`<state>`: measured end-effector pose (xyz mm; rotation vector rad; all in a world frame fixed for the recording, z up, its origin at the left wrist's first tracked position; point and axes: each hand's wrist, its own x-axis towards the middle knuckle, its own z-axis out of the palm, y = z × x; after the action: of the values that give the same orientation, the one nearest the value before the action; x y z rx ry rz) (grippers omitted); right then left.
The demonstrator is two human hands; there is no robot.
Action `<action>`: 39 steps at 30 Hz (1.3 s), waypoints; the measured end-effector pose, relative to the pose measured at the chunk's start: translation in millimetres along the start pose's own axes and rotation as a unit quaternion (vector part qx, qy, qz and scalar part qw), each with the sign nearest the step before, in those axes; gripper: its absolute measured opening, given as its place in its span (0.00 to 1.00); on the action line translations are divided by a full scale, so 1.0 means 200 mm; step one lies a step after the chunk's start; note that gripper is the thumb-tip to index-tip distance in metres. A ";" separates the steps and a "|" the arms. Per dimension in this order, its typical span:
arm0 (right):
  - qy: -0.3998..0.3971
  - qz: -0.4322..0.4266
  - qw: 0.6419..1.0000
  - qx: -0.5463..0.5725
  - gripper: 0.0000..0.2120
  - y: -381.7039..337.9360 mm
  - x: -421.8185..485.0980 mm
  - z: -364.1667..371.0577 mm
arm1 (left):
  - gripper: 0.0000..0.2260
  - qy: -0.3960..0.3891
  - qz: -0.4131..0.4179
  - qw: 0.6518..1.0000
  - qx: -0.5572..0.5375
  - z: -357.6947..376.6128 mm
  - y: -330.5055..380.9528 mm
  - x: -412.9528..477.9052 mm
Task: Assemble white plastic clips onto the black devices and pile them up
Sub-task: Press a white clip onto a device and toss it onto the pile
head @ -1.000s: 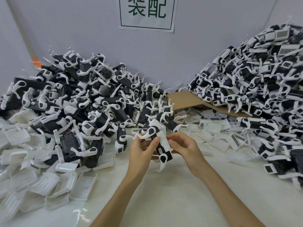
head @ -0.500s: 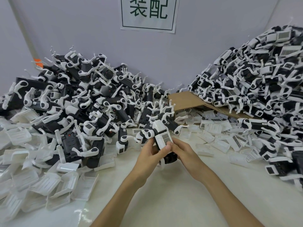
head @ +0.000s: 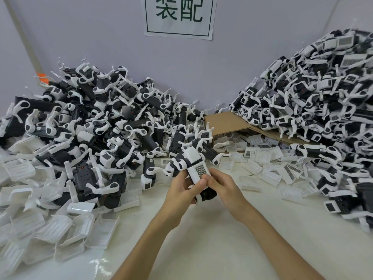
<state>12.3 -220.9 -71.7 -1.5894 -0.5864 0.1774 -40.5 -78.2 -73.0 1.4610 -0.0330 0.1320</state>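
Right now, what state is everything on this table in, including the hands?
Left hand: grips the black device, thumb on its clip.
Right hand: grips the same device.
Black device: held above the table, tilted.
White clip: on the device; fully snapped, cannot tell.
Left pile: heaped, jumbled.
Right pile: heaped higher.
Loose clips: scattered, unattached.
Cardboard: lying partly under the right pile.
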 end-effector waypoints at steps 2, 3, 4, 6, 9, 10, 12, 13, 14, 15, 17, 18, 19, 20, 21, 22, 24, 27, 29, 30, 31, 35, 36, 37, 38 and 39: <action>-0.002 -0.007 1.000 0.000 0.08 0.00 0.00 0.00 | 0.24 0.000 0.000 1.000 -0.003 0.00 0.00 0.00; -0.004 -0.009 1.000 0.003 0.09 0.00 0.00 -0.01 | 0.23 -0.001 0.001 1.000 0.000 0.00 0.00 0.00; -0.006 -0.012 1.000 0.007 0.11 0.00 0.00 -0.01 | 0.21 -0.002 0.005 1.000 0.006 0.00 0.00 0.00; -0.010 -0.014 1.000 0.012 0.14 0.00 0.00 -0.01 | 0.16 -0.003 0.016 1.000 0.011 0.00 -0.02 0.00; -0.018 -0.010 1.000 0.019 0.16 0.00 -0.01 -0.01 | 0.15 -0.004 0.029 1.000 -0.003 -0.01 -0.02 0.01; -0.019 -0.009 1.000 0.022 0.16 0.00 -0.01 -0.02 | 0.15 -0.005 0.030 1.000 -0.003 -0.01 -0.02 0.01; -0.020 -0.003 0.999 0.029 0.15 0.00 -0.01 -0.02 | 0.15 -0.012 0.034 0.999 0.003 -0.01 -0.03 0.01; -0.018 0.002 0.999 0.035 0.15 -0.01 -0.01 -0.02 | 0.14 -0.017 0.035 0.999 0.007 -0.01 -0.03 0.01; -0.013 0.007 0.999 0.037 0.16 -0.01 0.00 -0.03 | 0.15 -0.023 0.036 0.999 0.011 0.00 -0.03 0.01; -0.005 0.009 0.999 0.035 0.16 -0.01 0.00 -0.03 | 0.15 -0.029 0.040 0.999 0.019 0.00 -0.03 0.01; 0.007 0.010 1.000 0.023 0.17 -0.01 0.00 -0.04 | 0.18 -0.035 0.056 0.997 0.050 0.01 -0.03 0.00; 0.012 0.009 1.000 0.017 0.17 -0.01 0.00 -0.03 | 0.18 -0.033 0.065 0.995 0.063 0.02 -0.04 0.00; 0.020 0.005 1.000 0.010 0.17 -0.01 0.00 -0.03 | 0.18 -0.026 0.072 0.995 0.071 0.02 -0.04 0.00; 0.030 -0.001 1.000 -0.001 0.17 0.00 0.00 -0.02 | 0.17 -0.018 0.077 0.994 0.074 0.03 -0.04 0.00; 0.040 -0.007 0.999 -0.015 0.18 0.00 0.01 -0.01 | 0.17 -0.008 0.082 0.994 0.077 0.03 -0.05 0.01; 0.048 -0.012 0.998 -0.031 0.19 0.01 0.01 0.00 | 0.17 0.005 0.083 0.993 0.081 0.03 -0.06 0.01; 0.054 -0.027 0.996 -0.069 0.16 0.02 0.01 0.01 | 0.15 0.036 0.081 0.992 0.094 0.04 -0.07 0.01; 0.065 -0.060 0.988 -0.123 0.09 0.02 0.00 0.00 | 0.13 0.106 0.106 0.971 0.187 0.02 -0.09 0.02; 0.087 -0.076 0.985 -0.129 0.14 0.02 -0.01 -0.01 | 0.13 0.156 0.137 0.938 0.278 0.00 -0.09 0.03; 0.089 -0.086 0.984 -0.128 0.16 0.02 -0.01 -0.02 | 0.14 0.170 0.151 0.929 0.293 -0.01 -0.09 0.03; 0.081 -0.096 0.985 -0.121 0.17 0.02 -0.02 -0.02 | 0.15 0.176 0.162 0.924 0.298 -0.01 -0.09 0.03; 0.048 -0.089 0.993 -0.061 0.21 0.01 -0.03 0.00 | 0.17 0.177 0.226 0.874 0.392 -0.03 -0.08 0.03; 0.054 -0.085 0.993 -0.059 0.21 0.01 -0.03 0.01 | 0.18 0.173 0.244 0.858 0.419 -0.03 -0.08 0.03; 0.062 -0.083 0.992 -0.066 0.21 0.01 -0.02 0.01 | 0.20 0.168 0.257 0.845 0.439 -0.04 -0.08 0.03; 0.071 -0.082 0.991 -0.075 0.22 0.02 -0.02 0.02 | 0.21 0.165 0.266 0.837 0.449 -0.04 -0.08 0.03; 0.081 -0.080 0.990 -0.084 0.22 0.02 -0.02 0.02 | 0.21 0.165 0.271 0.833 0.454 -0.04 -0.08 0.03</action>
<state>8.2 -219.2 -76.4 -1.6909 -0.6115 -0.1243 -32.7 -71.3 -88.9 2.3289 -0.1145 0.9753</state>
